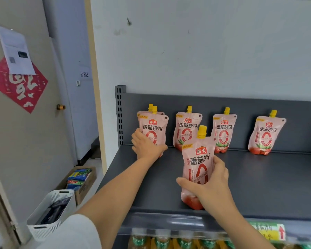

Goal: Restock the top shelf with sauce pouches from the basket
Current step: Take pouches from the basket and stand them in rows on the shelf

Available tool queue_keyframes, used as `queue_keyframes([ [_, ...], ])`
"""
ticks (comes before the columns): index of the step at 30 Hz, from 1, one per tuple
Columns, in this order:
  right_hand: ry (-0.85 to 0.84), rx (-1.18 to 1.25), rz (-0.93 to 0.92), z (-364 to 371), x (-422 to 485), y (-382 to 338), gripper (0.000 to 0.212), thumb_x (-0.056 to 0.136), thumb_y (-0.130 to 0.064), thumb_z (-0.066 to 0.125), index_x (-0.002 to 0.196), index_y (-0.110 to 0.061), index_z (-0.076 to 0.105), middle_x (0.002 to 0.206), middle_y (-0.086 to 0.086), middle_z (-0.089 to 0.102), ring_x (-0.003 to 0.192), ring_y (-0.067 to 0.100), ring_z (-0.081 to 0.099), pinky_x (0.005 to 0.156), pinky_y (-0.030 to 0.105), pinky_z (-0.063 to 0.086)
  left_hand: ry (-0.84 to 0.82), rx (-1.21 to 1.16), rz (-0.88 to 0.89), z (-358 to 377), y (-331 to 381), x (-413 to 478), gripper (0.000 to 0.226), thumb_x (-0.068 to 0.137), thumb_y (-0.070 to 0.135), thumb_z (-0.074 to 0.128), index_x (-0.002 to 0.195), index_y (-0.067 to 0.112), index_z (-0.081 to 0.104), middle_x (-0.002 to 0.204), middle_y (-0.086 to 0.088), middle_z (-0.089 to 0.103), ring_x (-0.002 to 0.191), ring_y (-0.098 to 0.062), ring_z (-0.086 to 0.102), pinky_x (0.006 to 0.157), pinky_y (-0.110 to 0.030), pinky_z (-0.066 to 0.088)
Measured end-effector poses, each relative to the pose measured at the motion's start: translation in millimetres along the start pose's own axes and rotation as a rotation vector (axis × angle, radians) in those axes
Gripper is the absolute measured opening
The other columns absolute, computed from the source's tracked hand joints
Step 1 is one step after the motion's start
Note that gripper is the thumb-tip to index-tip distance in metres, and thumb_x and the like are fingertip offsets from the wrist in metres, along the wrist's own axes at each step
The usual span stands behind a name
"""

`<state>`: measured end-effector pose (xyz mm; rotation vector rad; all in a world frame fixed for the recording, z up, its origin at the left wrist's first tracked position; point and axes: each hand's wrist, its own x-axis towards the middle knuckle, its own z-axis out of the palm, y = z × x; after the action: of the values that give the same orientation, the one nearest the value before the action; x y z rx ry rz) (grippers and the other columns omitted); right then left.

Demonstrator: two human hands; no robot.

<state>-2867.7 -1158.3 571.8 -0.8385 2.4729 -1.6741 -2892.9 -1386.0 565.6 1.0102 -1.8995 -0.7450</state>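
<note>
Sauce pouch in hand: a pink sauce pouch [197,159] stands upright, yellow cap up, over the front of the top shelf [258,180]; whether its base touches the shelf cannot be told.
Right grip: the right hand [214,186] wraps the pouch's lower half, thumb across the printed face, fingers curled behind.
Left grip: the left hand [147,144] clasps the leftmost pouch [154,126] at the shelf's back left corner, with a second cap showing just behind it.
Back row: three more pouches [223,133] stand apart along the shelf's rear wall.
Line of travel: the held pouch probably goes straight back toward the rear; the right hand is nearer.
Basket: the white basket [61,192] sits on the floor, below the shelf's left end.
</note>
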Motion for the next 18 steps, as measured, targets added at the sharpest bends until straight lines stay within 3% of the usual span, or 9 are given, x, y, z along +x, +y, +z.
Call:
queue_keyframes([
  [6, -0.013, -0.049, -0.015, 0, -4, 0, 0.120, 0.055, -0.047, 0.087, 0.144, -0.031, 0.009, 0.144, -0.006, 0.022, 0.133, 0.019, 0.032, 0.107, 0.042, 0.039, 0.035, 0.002, 0.012, 5, -4, 5, 0.114, 0.054, 0.051, 0.086, 0.137, 0.011, 0.019, 0.137, -0.010, 0.029, 0.128, -0.029, 0.033, 0.103, -0.044, 0.034],
  [11, 0.010, -0.165, -0.021, -4, -6, -4, 0.125, 0.049, -0.062, 0.083, 0.145, -0.027, 0.009, 0.148, -0.004, 0.032, 0.132, 0.022, 0.041, 0.102, 0.046, 0.043, 0.018, -0.010, 0.021, 4, -7, 6, 0.120, 0.051, 0.053, 0.087, 0.139, 0.012, 0.016, 0.137, -0.009, 0.029, 0.128, -0.029, 0.034, 0.103, -0.046, 0.037],
  [18, 0.064, -0.269, -0.045, -3, -7, -7, 0.114, 0.056, -0.059, 0.081, 0.142, -0.026, 0.014, 0.145, -0.001, 0.037, 0.127, 0.023, 0.047, 0.094, 0.045, 0.048, -0.083, -0.016, 0.027, -11, -12, 9, 0.116, 0.049, 0.057, 0.086, 0.135, 0.015, 0.020, 0.134, -0.007, 0.035, 0.124, -0.027, 0.039, 0.100, -0.047, 0.043],
])
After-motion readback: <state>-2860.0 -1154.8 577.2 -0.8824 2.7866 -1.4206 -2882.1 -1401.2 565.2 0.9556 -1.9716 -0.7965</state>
